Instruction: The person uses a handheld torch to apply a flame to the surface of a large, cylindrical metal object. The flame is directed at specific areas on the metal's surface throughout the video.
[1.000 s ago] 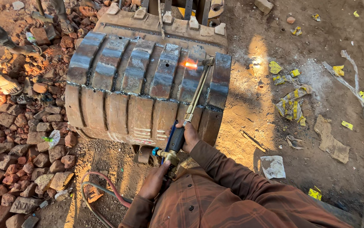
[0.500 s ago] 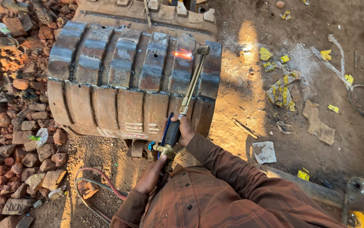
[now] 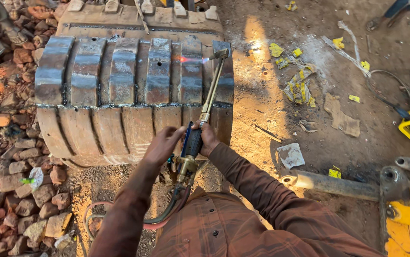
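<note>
Head view shows the cutting torch (image 3: 204, 114), stiff brass and steel, nose-heavy I judge, best gripped at its dark handle. My right hand (image 3: 208, 139) has its fingers wrapped shut around that handle; my left hand (image 3: 163, 145) curls loosely beside the valves. Its flame meets the ribbed excavator bucket (image 3: 133, 90) on the dirt.

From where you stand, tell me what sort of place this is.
Probably an outdoor repair yard for earth-moving machinery. A big ribbed steel excavator bucket lies on bare dirt, both hands hold a brass gas cutting torch whose flame plays on it, and reddish brick rubble is piled beside it.
</note>
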Tool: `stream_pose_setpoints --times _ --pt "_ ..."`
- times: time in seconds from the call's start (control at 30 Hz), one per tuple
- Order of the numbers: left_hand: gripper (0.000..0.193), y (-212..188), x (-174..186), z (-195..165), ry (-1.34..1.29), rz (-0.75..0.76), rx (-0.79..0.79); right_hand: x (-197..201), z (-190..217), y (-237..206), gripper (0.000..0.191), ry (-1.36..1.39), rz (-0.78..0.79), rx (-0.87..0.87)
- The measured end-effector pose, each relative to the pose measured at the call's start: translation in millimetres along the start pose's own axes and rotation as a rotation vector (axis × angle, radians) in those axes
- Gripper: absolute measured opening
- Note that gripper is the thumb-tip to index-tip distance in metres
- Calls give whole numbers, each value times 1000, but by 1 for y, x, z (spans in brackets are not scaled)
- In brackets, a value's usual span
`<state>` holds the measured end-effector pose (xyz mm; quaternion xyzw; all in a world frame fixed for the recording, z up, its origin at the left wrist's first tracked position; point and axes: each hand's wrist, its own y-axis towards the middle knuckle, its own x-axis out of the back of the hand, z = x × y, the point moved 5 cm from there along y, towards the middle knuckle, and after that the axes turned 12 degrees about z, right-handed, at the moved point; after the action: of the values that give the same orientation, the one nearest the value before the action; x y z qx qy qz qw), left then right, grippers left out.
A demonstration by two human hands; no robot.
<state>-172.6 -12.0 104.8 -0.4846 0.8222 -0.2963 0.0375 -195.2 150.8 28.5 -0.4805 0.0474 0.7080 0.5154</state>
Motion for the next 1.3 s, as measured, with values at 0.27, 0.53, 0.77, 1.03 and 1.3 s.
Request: stream_pose_setpoints --times 0.27,0.53,0.77,1.03,1.3 --pt "116 70 -16 -7 183 124 -5 -1 3 -5 29 -85 -31 124" --pt "120 68 -36 -16 -39 114 -98 -3 8 0 35 -47 -31 209" --pt "113 70 -43 -16 45 104 -65 -8 7 -3 23 -18 48 183" --pt "131 68 -40 -7 145 62 17 -16 2 2 20 43 102 149" --pt "125 66 -39 -6 53 86 7 -22 -1 -1 36 -35 45 7"
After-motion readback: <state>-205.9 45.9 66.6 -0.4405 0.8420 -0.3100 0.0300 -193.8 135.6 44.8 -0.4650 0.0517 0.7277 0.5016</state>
